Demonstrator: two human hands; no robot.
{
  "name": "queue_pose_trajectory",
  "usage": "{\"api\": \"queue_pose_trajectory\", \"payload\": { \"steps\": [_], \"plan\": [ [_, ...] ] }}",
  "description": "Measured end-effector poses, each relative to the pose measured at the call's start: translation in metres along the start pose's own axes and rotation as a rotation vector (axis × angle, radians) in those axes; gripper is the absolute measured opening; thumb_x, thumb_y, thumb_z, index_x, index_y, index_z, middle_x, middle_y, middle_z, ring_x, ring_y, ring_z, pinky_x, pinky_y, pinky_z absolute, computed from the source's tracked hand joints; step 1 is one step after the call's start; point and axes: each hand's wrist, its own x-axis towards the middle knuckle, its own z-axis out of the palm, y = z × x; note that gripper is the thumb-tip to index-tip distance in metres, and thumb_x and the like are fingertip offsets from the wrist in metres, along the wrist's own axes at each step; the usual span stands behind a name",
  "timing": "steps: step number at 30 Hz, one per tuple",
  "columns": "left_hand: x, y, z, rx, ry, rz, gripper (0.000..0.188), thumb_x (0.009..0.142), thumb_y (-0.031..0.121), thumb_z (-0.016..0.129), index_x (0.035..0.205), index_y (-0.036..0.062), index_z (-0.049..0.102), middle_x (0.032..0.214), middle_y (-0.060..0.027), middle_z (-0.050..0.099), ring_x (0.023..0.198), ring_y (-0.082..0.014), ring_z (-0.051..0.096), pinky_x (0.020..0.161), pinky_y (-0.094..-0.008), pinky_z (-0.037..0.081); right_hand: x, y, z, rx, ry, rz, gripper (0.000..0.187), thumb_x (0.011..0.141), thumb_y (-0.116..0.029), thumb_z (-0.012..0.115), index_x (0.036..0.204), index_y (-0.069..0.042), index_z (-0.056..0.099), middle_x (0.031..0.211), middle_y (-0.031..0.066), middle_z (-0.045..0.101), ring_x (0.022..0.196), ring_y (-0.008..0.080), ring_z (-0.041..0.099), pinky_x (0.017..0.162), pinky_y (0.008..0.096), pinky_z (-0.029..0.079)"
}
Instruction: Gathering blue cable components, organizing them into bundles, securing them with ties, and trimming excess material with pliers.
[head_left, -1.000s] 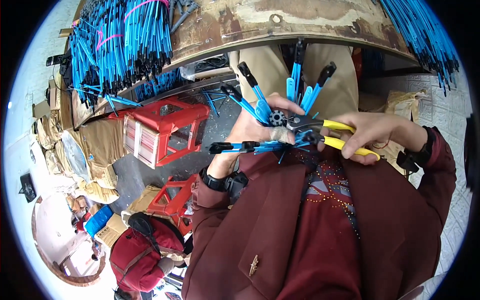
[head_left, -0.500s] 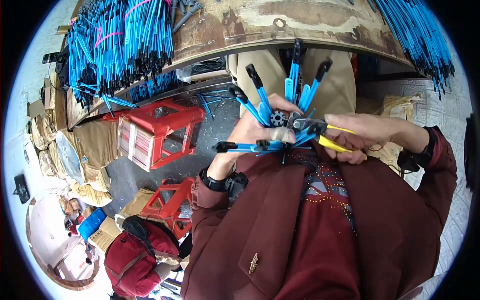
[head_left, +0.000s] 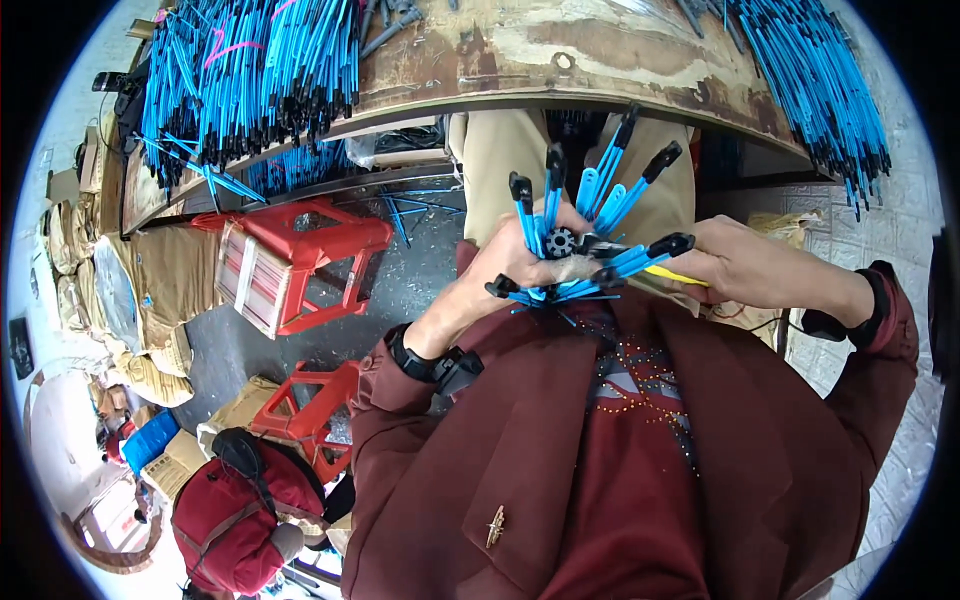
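Observation:
My left hand [head_left: 508, 258] is closed around a round black toothed hub [head_left: 560, 242] with several blue arms [head_left: 622, 205] fanning out from it. Each arm ends in a black tip, and the cluster sits in front of my chest, over my lap. On the right, my right hand [head_left: 738, 262] grips pliers with yellow handles [head_left: 676, 274]. Their metal jaws reach in beside the hub, partly behind the blue arms, so what they bite on cannot be made out. My left thumb lies just below the hub.
A worn wooden table [head_left: 500, 75] spans the far side. Bundles of blue rods with black tips [head_left: 290, 75] hang over its left edge, others [head_left: 820, 95] over its right. Red plastic stools [head_left: 335, 245] stand at left. A person in a red jacket [head_left: 240, 520] is at lower left.
The blue arms have turned about the hub in my left hand, and some now cover more of the pliers. My right hand has shifted slightly right and up. The whole view has tilted a little.

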Motion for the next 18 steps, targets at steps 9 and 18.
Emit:
{"api": "queue_pose_trajectory", "payload": {
  "steps": [9, 18],
  "plan": [
    [-0.036, -0.015, 0.002, -0.262, 0.326, -0.131, 0.035, 0.075, 0.021, 0.083, 0.099, 0.0016, 0.068, 0.097, -0.008, 0.066, 0.09, -0.0179, 0.063, 0.079, -0.0304, 0.05, 0.045, 0.031, 0.023, -0.338, 0.37, -0.454, 0.059, 0.098, -0.053, 0.043, 0.094, 0.004, 0.057, 0.083, 0.0279, 0.063, 0.08, 0.0422, 0.063, 0.072, 0.0476, 0.049],
    [0.051, 0.101, -0.122, -0.54, 0.674, 0.029, 0.049, 0.09, 0.056, 0.061, 0.106, 0.0104, 0.06, 0.081, -0.0023, 0.062, 0.073, -0.0161, 0.06, 0.064, -0.0314, 0.052, 0.072, 0.107, -0.103, -0.494, 1.282, -0.44, 0.036, 0.086, -0.032, 0.068, 0.105, -0.003, 0.059, 0.096, 0.0133, 0.053, 0.088, 0.0326, 0.055, 0.076, 0.042, 0.046]
  ]
}}
